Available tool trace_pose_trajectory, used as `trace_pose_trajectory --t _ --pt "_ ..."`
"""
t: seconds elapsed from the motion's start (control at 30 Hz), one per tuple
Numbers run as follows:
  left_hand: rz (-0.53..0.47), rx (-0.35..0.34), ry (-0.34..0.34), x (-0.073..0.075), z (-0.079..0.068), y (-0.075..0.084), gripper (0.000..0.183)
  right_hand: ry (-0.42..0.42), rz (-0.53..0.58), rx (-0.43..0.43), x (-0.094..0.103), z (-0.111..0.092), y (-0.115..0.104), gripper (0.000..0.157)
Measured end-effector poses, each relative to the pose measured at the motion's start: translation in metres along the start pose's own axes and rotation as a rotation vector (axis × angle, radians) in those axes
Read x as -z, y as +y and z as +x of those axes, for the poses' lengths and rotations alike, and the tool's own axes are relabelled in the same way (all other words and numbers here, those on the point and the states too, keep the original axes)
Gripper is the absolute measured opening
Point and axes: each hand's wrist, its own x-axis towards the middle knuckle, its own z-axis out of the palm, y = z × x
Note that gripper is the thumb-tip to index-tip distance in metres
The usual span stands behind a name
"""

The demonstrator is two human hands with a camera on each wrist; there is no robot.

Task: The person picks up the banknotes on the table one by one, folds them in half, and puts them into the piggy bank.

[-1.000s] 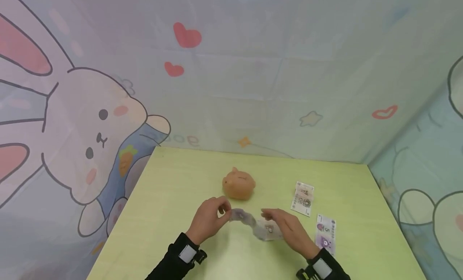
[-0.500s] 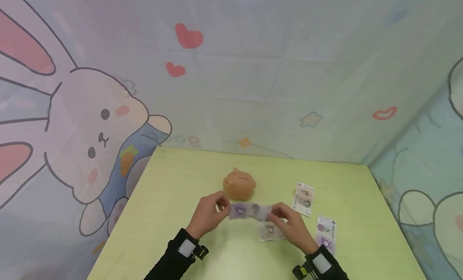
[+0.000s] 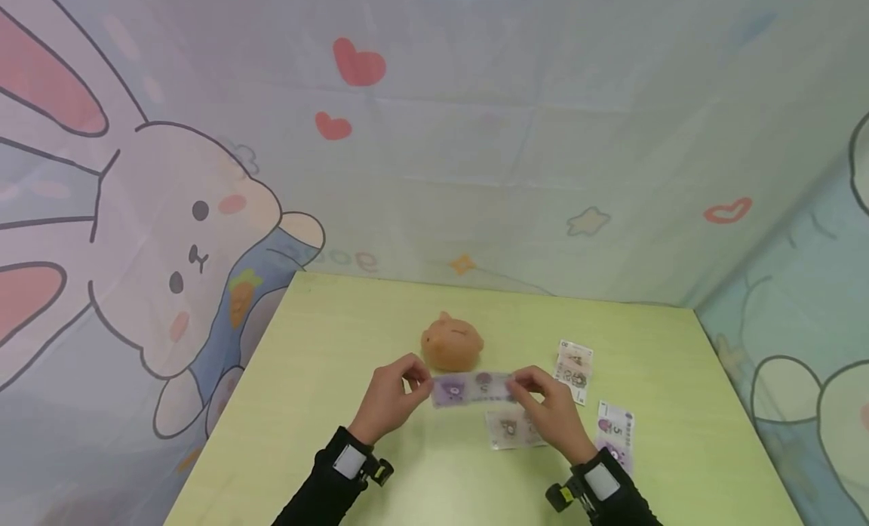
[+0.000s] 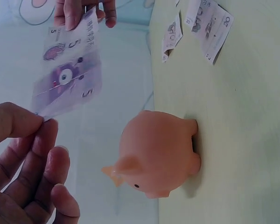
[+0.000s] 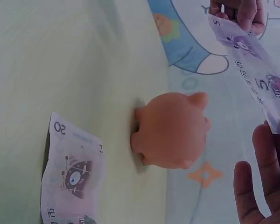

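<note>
Pinching opposite ends of a rectangular purple-and-white paper banknote, the left hand and right hand hold it above the pale yellow-green tabletop, near the round orange pig figurine.

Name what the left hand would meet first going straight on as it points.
Beyond the purple banknote it pinches, the left hand would probably meet the piggy bank first; the hand's height is unclear, so it might pass over it.

Staged setting, cartoon backdrop (rabbit-printed), table
</note>
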Motion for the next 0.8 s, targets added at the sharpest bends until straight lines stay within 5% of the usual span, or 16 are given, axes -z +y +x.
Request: trace_pose_trajectory --t 0.3,0.47,0.8 --pt "-0.190 0.074 0.158 -0.015 -0.003 -0.005 0.016 -0.031 0.159 -0.107 0.005 0.005 -0.011 0.011" --pt "-0.266 0.055 0.216 -0.022 -0.006 -0.002 0.015 -0.057 0.271 -0.167 0.006 0.007 -0.013 0.013" --pt "-0.187 -0.024 0.291 -0.022 -0.009 0.003 0.006 -0.058 0.275 -0.194 0.004 0.008 -0.008 0.014"
